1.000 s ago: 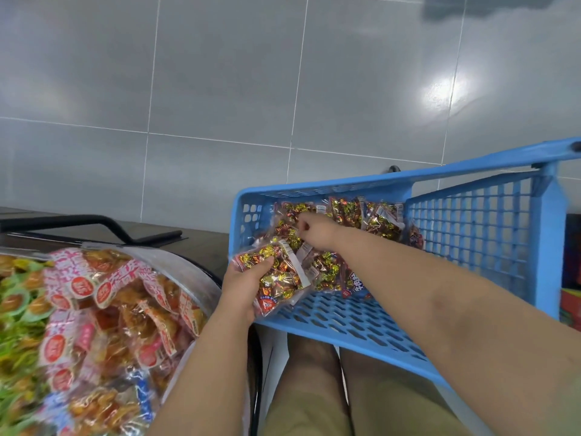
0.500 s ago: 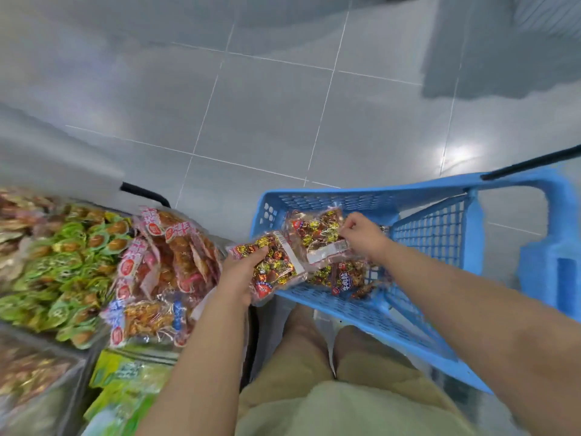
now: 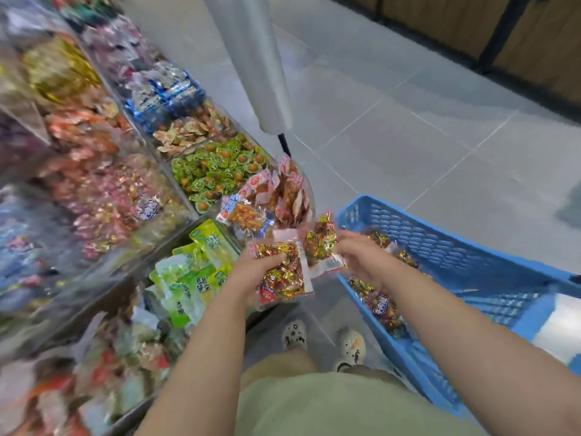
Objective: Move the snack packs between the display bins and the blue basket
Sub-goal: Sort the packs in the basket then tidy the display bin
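The left hand [image 3: 254,273] grips a snack pack [image 3: 284,278] of gold and red sweets, held between the display bins [image 3: 177,199] and the blue basket [image 3: 440,243]. The right hand [image 3: 361,261] pinches a second pack [image 3: 320,243] just beside it. More packs [image 3: 382,306] lie in the basket.

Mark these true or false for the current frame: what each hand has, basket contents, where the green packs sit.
1. The left hand holds a candy pack. True.
2. The right hand is empty. False: it pinches a second candy pack.
3. The blue basket is empty. False: loose packs lie in it.
4. Green packs lie to the left of the left hand. True.
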The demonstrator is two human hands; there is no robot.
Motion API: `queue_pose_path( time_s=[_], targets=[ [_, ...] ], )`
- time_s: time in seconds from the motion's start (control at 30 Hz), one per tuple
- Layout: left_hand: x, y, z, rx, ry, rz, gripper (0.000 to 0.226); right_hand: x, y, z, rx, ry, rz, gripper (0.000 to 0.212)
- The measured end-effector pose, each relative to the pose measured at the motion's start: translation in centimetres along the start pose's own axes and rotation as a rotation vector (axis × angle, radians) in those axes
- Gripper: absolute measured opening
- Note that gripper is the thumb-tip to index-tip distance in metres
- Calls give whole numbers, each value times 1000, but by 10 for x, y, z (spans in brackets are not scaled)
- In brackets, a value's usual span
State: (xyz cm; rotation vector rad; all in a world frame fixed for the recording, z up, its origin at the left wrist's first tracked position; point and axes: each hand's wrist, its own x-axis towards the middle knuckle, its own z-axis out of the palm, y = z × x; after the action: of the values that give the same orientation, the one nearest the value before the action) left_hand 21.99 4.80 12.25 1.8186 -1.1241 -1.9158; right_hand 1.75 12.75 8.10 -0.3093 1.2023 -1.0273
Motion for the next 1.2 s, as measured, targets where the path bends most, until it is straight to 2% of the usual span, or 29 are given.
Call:
queue_pose_path(
  time_s=[0.13, 0.2, 0.23, 0.3, 0.33, 0.4, 0.43, 0.57, 0.63, 0.73, 0.9, 1.0, 1.07, 1.1, 1.2],
  targets=[
    [-27, -20, -43, -136, 84, -42, 32, 7, 10, 59, -90, -164, -4, 14],
    [-38, -32, -65, -182, 147, -33, 33, 13, 21, 92, -136, -147, -15, 33],
    [-44, -38, -76, -205, 168, -34, 33, 15, 26, 109, -218, -107, -42, 34],
    [-57, -49, -97, -282, 165, -54, 25, 19, 40, 139, -378, -97, -82, 17],
    [-62, -54, -109, -317, 163, -66, 24, 21, 46, 152, -429, -114, -65, 27],
    [-71, -64, -133, -375, 178, -64, 33, 27, 55, 178, -511, -154, -3, 61],
    [-75, -70, -146, -397, 186, -50, 30, 29, 58, 191, -557, -189, 27, 67],
    [-88, -86, -196, -449, 202, -50, 21, 42, 73, 245, -901, -324, -8, 59],
    [-89, -91, -221, -446, 202, -37, 27, 48, 78, 272, -976, -287, -32, 56],
    [-87, -90, -260, -448, 216, -15, 36, 56, 82, 311, -961, -219, -1, 52],
    [-79, -74, -332, -414, 223, -35, 45, 72, 78, 370, -1056, -213, 147, 77],
    [-75, -58, -370, -446, 179, -20, 44, 76, 72, 389, -939, -246, 303, 66],
    [-73, -48, -389, -443, 162, 20, 37, 79, 65, 397, -701, -200, 335, 58],
    [-71, -43, -396, -432, 163, 40, 42, 83, 60, 399, -569, -163, 325, 53],
    [-64, -28, -411, -403, 166, 84, 93, 93, 36, 401, -266, -130, 227, 50]
  ],
)
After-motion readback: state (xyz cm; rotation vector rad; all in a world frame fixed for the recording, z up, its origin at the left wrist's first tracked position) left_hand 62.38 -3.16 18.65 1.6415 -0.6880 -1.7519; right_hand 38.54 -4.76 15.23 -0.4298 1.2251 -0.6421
